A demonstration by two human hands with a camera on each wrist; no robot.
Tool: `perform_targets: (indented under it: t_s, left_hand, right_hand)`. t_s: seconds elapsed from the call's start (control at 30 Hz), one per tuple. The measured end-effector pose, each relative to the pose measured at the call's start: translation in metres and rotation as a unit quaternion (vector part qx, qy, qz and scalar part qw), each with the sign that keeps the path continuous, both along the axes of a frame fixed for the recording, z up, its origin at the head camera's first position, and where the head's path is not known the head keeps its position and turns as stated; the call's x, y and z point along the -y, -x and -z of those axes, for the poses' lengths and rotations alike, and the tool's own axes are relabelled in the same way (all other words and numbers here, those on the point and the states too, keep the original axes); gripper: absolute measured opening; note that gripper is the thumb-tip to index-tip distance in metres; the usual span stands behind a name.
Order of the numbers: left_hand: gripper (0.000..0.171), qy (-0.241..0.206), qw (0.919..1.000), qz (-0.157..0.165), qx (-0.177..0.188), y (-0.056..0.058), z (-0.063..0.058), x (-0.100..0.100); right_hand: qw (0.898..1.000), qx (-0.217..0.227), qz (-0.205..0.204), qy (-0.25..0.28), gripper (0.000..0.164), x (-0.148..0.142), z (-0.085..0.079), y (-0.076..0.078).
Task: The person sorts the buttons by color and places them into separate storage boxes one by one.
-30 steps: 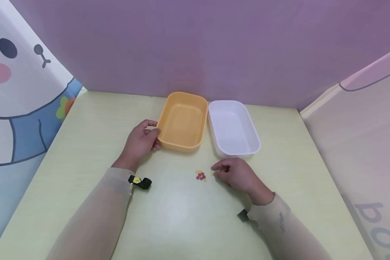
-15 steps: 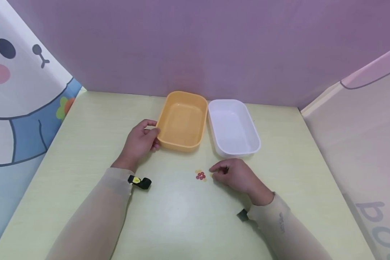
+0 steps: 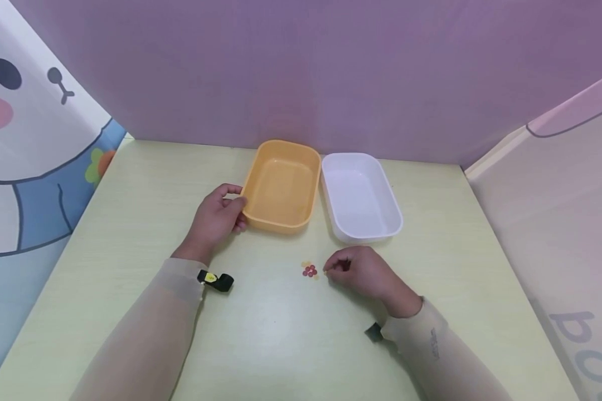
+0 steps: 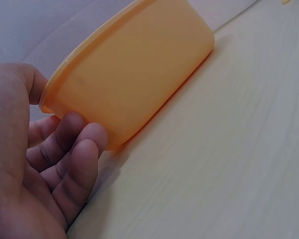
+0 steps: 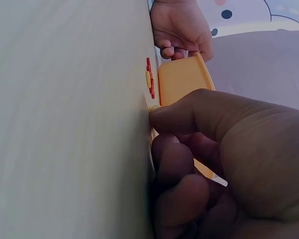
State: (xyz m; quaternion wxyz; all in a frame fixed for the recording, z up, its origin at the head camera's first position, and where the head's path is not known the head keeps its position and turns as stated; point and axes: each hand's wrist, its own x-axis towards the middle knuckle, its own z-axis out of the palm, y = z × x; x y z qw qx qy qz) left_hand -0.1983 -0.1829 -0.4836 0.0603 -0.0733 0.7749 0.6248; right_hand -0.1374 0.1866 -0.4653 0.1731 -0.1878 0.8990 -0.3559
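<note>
My left hand (image 3: pixel 214 220) grips the near left corner of an orange plastic tub (image 3: pixel 282 192), thumb at the rim and fingers curled against its outer wall in the left wrist view. My right hand (image 3: pixel 365 274) is low over the table, its thumb and index finger pinching a small yellow piece (image 5: pixel 154 107); most of that piece is hidden by the fingertips. Just left of those fingertips lies a tight group of small round red pieces (image 3: pixel 310 271), with a few yellow pieces (image 3: pixel 306 264) at its edges.
A white plastic tub (image 3: pixel 361 197) stands beside the orange one, on its right. Behind both rises a purple wall (image 3: pixel 301 72). Printed side panels (image 3: pixel 45 167) border the pale table (image 3: pixel 276 345) at left and right.
My right hand has shifted slightly left, and its thumb and index finger have come together on the small yellow piece. The left hand and both tubs stay in place.
</note>
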Motion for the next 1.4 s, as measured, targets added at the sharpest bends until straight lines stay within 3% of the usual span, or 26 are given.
perform_targets:
  t_s: [0.57, 0.93, 1.2, 1.4]
  left_hand:
    - [0.033, -0.013, 0.9999, -0.002, -0.001, 0.0, -0.003, 0.0]
    - [0.031, -0.013, 0.9999, -0.002, -0.001, 0.001, 0.002, -0.003]
    - [0.032, -0.015, 0.9999, 0.001, -0.007, 0.002, 0.002, -0.004]
    - [0.035, -0.006, 1.0, -0.002, -0.002, 0.004, 0.004, -0.002]
  right_hand:
    - [0.999, 0.031, -0.011, -0.023, 0.016, -0.003, -0.012, 0.003]
    - [0.999, 0.039, -0.035, 0.004, 0.016, 0.004, -0.015, 0.007]
    - [0.998, 0.059, -0.025, 0.023, 0.017, 0.008, -0.025, 0.009]
    - [0.995, 0.071, -0.046, 0.055, 0.016, 0.015, -0.035, 0.013]
